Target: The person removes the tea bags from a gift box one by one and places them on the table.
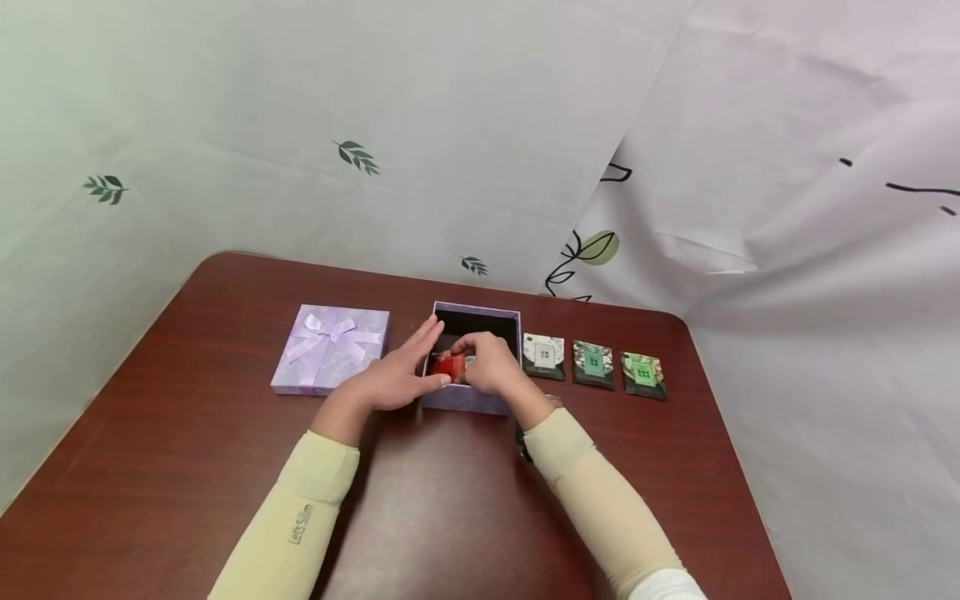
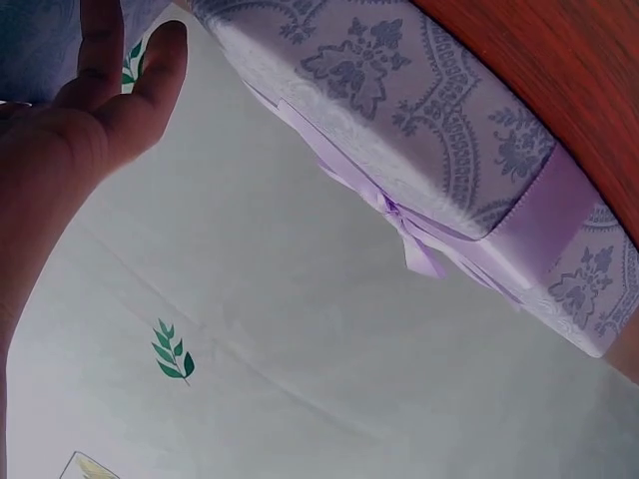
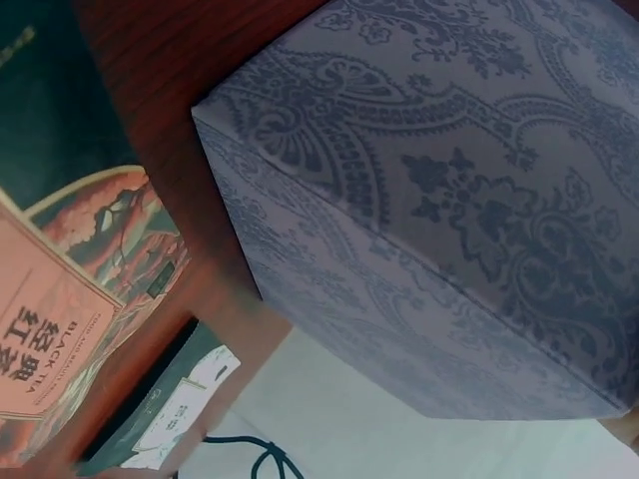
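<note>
A lavender patterned box (image 1: 465, 400) with a dark inside stands lidless on the table. My left hand (image 1: 393, 375) lies along its left side, fingers straight, thumb across the near left corner; in the left wrist view this hand (image 2: 110, 110) shows at the upper left. My right hand (image 1: 489, 364) reaches into the box from the right with curled fingers, pinching a red sachet (image 1: 447, 367). Its fingertips are partly hidden. Close under the right wrist lies a dark tea sachet (image 3: 60, 299) with a pink label reading "Black Tea"; my sleeve mostly covers it in the head view.
Left of the box rests its lavender lid (image 1: 330, 350) with a ribbon bow. To the right lie a white-labelled sachet (image 1: 543, 356), a teal-labelled sachet (image 1: 593, 364) and a green-labelled sachet (image 1: 642, 374) in a row. A pale curtain (image 1: 450, 125) hangs behind the brown table (image 1: 435, 508).
</note>
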A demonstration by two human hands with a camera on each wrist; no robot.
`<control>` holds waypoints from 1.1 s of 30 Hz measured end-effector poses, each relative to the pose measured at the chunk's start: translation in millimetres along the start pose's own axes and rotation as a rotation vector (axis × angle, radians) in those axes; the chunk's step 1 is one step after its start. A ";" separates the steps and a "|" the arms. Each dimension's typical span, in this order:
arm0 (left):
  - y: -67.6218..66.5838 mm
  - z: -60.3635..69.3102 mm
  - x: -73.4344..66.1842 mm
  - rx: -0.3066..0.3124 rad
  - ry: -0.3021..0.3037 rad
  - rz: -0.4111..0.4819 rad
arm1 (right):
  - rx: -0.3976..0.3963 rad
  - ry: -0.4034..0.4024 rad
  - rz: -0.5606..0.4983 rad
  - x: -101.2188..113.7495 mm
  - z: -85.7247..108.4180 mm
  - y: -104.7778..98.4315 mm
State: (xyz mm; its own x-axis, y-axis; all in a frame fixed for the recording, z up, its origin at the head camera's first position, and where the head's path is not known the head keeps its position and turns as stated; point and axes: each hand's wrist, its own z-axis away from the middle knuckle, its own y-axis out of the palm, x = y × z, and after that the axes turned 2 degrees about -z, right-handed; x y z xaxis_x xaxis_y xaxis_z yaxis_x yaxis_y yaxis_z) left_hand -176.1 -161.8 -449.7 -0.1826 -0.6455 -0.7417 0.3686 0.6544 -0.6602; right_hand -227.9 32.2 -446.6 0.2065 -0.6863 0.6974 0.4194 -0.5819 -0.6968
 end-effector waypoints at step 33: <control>-1.1 1.8 -0.5 0.004 0.014 0.054 | -0.057 -0.005 -0.352 -7.3 24.0 -21.8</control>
State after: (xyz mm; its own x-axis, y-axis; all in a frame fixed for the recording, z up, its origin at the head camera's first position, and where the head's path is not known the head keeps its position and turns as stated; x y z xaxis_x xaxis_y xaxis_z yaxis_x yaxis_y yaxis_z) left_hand -174.7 -162.9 -448.4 -0.1754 -0.6039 -0.7775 0.3822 0.6860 -0.6191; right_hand -217.3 60.3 -432.5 0.0629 -0.4375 0.8970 0.4158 -0.8056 -0.4221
